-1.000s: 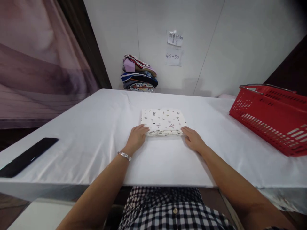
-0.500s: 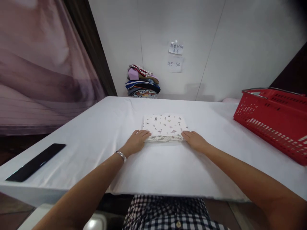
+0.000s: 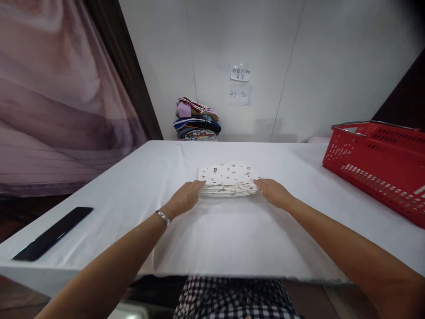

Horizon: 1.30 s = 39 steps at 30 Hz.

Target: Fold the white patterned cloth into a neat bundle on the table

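Note:
A folded white cloth (image 3: pixel 229 176) with small printed figures lies in the middle of the white-covered table, its several layers showing along the near edge. My left hand (image 3: pixel 186 197) grips the near left corner, fingers on top and a silver bracelet at the wrist. At the opposite near corner, my right hand (image 3: pixel 272 193) pinches the layers, thumb hidden from sight. The near edge looks slightly raised between the two hands.
A red plastic basket (image 3: pixel 375 166) with a metal handle stands on the right of the white tablecloth (image 3: pixel 232 239). A black flat slab (image 3: pixel 55 232) lies at the left. Folded fabrics (image 3: pixel 197 119) are stacked beyond the far edge, below paper notes (image 3: pixel 239 94). A pink curtain (image 3: pixel 59 97) hangs left.
The cloth's near edge has come up a little, showing more of its layers. Both hands have stayed at the near corners and now hold them. The camera view has tilted slightly upward.

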Each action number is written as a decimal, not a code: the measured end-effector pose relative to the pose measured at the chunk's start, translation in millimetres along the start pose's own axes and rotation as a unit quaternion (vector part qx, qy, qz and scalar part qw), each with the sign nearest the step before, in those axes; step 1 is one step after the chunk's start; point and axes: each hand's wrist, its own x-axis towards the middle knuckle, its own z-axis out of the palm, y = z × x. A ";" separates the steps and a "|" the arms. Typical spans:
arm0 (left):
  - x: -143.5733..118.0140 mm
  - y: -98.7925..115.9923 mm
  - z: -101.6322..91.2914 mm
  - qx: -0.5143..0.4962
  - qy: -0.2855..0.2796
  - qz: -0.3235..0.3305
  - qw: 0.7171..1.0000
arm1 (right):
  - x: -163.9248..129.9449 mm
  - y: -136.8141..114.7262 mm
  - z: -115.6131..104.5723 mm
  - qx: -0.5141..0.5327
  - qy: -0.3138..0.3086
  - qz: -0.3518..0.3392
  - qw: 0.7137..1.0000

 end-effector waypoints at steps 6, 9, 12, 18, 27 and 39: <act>2.7 9.2 -50.0 -0.075 0.064 -0.054 0.994 | 0.9 -17.4 -60.3 0.021 -0.039 -0.082 0.996; 10.3 15.7 -85.3 -0.140 0.125 -0.098 0.977 | 2.4 -30.6 -96.2 0.096 -0.003 -0.061 0.993; 25.0 19.2 -112.2 -0.256 0.163 -0.181 0.935 | 9.8 -38.4 -122.7 0.203 0.032 -0.021 0.978; 58.3 -5.2 -82.9 -0.397 0.155 -0.315 0.848 | 40.2 -14.3 -102.1 0.410 0.034 0.096 0.906; 87.2 -45.8 39.6 -0.468 0.009 -0.526 0.711 | 65.5 28.1 9.3 0.441 -0.020 0.362 0.821; 80.5 -41.6 52.9 -0.241 -0.041 -0.389 0.888 | 57.1 47.3 47.6 0.106 -0.015 0.262 0.959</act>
